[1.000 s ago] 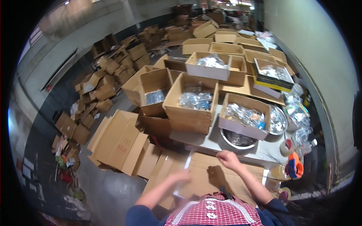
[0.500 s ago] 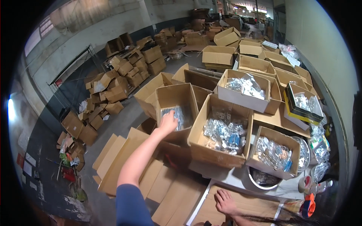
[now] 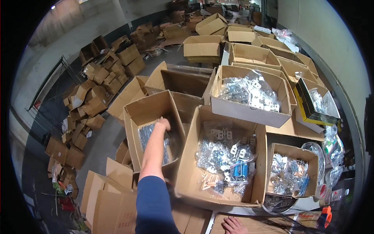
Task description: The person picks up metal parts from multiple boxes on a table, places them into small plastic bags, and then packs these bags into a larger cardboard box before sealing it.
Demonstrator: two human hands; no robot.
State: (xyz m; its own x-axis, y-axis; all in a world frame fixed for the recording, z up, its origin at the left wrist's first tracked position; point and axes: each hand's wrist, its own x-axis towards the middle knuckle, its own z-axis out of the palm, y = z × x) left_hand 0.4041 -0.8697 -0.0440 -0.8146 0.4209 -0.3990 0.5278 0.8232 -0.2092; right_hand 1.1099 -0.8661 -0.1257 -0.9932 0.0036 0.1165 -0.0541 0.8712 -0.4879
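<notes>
My left hand (image 3: pixel 164 124) reaches down into an open cardboard box (image 3: pixel 131 134) just left of the middle. Dark grey rod-like pieces in clear plastic (image 3: pixel 147 135) lie on that box's bottom, beside and under my forearm. Its fingers are mostly hidden, so whether they hold a piece does not show. At the lower edge, my right hand (image 3: pixel 233 226) rests with fingers stretched out on a flat sheet of cardboard (image 3: pixel 257 221). A larger carton (image 3: pixel 191 156) between them holds clear bags of metal fittings (image 3: pixel 222 152), wooden dowels (image 3: pixel 210 180) and a blue piece (image 3: pixel 240 169).
A white-sided box (image 3: pixel 249 111) of bagged metal brackets stands behind the large carton. To the right are a smaller box of bagged hardware (image 3: pixel 290 171), a black-and-yellow box (image 3: pixel 307 105) and an orange tape dispenser (image 3: pixel 325 217). Empty cartons pile up on the floor at left (image 3: pixel 93 97).
The view has shifted closer to the boxes. My left hand has moved from over the grey pieces toward the right side of the same box. My right hand stays on the cardboard.
</notes>
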